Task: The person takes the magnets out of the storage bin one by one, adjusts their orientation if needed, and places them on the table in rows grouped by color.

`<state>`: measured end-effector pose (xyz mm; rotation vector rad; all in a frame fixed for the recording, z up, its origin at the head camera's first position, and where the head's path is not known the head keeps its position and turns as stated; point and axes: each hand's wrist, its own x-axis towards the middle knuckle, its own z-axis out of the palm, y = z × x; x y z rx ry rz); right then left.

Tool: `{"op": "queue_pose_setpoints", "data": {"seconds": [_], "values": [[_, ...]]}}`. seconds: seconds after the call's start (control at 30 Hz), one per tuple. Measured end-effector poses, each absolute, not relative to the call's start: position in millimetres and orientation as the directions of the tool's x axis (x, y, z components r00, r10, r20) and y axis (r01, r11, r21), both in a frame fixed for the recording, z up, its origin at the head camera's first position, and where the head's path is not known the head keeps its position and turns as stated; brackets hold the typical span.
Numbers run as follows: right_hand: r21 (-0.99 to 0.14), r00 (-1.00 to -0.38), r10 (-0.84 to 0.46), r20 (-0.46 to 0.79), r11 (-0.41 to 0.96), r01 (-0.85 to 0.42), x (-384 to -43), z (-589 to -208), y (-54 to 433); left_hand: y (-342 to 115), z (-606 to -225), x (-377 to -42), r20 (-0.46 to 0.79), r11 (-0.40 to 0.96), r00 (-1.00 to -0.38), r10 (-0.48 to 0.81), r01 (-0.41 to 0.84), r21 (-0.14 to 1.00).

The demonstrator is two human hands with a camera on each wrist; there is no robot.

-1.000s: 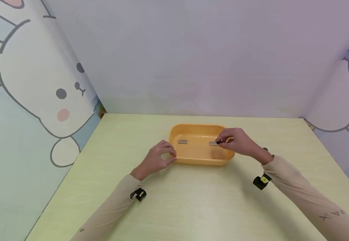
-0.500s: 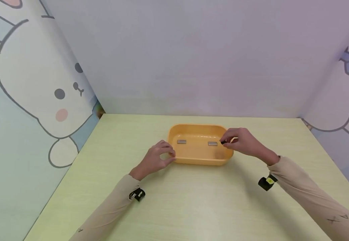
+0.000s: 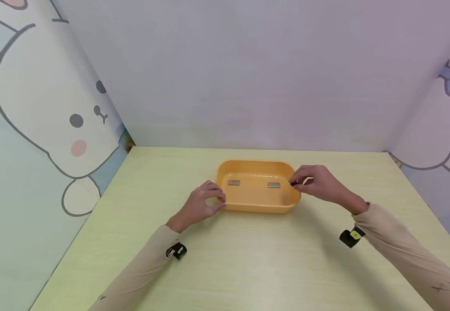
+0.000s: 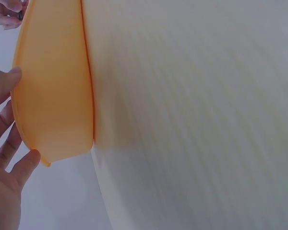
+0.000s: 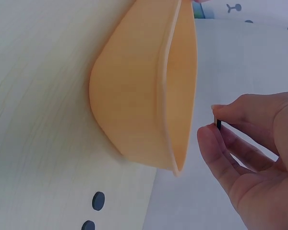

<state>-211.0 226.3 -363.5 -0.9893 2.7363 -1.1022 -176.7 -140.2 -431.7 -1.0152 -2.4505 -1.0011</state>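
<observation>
Right hand (image 3: 322, 183) shifted, pinching one piece (image 5: 219, 124); two bars (image 3: 274, 185).

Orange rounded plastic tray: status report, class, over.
Left hand holds orange tray at near left corner. Right hand pinches small dark flat piece above right end. Two flat silvery rectangles inside; nothing seen blocking.

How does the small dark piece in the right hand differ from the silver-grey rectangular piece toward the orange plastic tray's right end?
Colour: the small dark piece shows black, the silver-grey rectangular piece silvery. Support: the dark piece is pinched by the right hand; the grey piece lies untouched in the orange plastic tray. Outline: the dark piece is partly hidden in the grip; the grey piece shows whole. Both are small.
</observation>
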Motion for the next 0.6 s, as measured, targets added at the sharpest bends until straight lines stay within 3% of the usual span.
{"op": "queue_pose_setpoints", "data": {"seconds": [0.6], "values": [[-0.641,-0.813,-0.542,0.214,0.55,-0.535,-209,-370,250,-140,-434,-177,0.546,0.485,-0.675,0.497,0.737,0.47]]}}
